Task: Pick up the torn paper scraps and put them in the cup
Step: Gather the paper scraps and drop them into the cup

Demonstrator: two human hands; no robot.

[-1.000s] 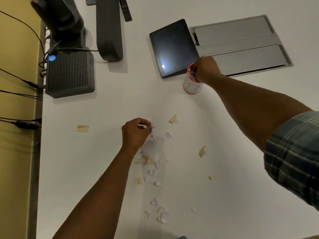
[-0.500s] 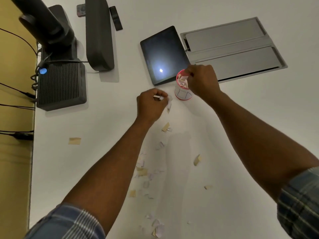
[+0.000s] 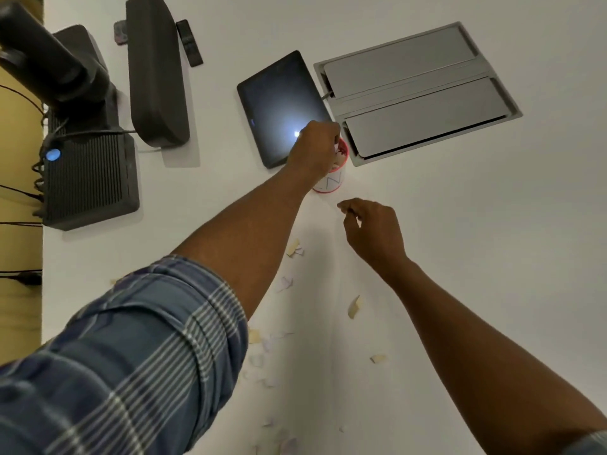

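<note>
From the head view, I am looking down at the white desk (image 3: 460,257), with the cup (image 3: 331,182) standing toward its far edge, just beside the dark tablet (image 3: 279,106) and the grey cable hatch (image 3: 417,93). The left hand (image 3: 315,149) is reaching over the cup's mouth, fingers bunched and pointing down into it; I cannot tell whether it is pinching a scrap or has let one go, since the hand itself is hiding the fingertips. Paper is showing inside the cup's red rim.

The right hand (image 3: 371,231) is hovering just on the near side of the cup, fingers loosely curled and narrow, and I am seeing nothing held in it.

The paper scraps (image 3: 292,249) are lying scattered between the cup and the near edge of the desk, a tan one (image 3: 354,307) sitting apart toward the right and another (image 3: 377,358) nearer me. I am judging these as featherlight, limp and flat against the surface, so they are likely going to slide rather than lift; pinching at a curled edge or corner between thumb and fingertip looks the surest hold. The cup looks light too, so a careless knock is risking a tip.
</note>
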